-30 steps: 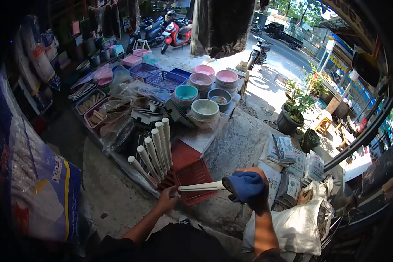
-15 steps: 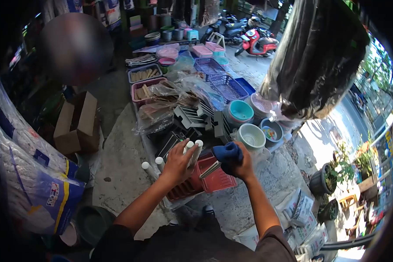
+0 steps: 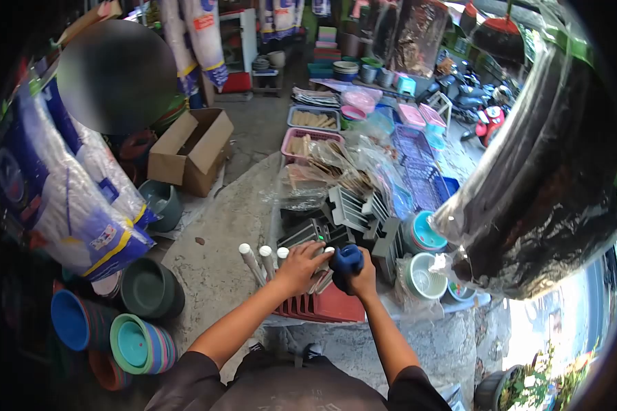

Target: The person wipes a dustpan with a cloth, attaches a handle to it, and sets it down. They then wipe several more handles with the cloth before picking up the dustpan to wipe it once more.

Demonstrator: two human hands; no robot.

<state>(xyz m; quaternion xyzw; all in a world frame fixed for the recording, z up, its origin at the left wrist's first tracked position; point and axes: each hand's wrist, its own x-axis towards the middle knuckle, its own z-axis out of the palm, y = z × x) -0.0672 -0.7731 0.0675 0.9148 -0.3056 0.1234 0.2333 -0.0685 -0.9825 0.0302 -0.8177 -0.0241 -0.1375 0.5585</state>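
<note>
Several white-capped tubes [image 3: 250,262] stand in a row at the near end of the table. My left hand [image 3: 296,270] is over the right part of that row, its fingers bent round a white-capped tube and partly hiding it. Close beside it, my right hand [image 3: 363,279] grips a bunched dark blue cloth [image 3: 347,259], held against the tubes' upper ends. What lies inside the cloth is hidden. Below both hands sit red slotted plastic trays [image 3: 336,309].
Grey slotted racks [image 3: 349,209] lie just beyond my hands. Plastic basins [image 3: 428,275] stand at the right, beneath a hanging dark plastic-wrapped bundle [image 3: 528,171]. Stacked pots [image 3: 140,342] and a cardboard box [image 3: 192,151] are on the left. A person with a blurred head is at upper left.
The view has turned to the right-hand side's opposite, so the table appears further right. My right hand and the blue cloth have come closer to my left hand and the tubes.
</note>
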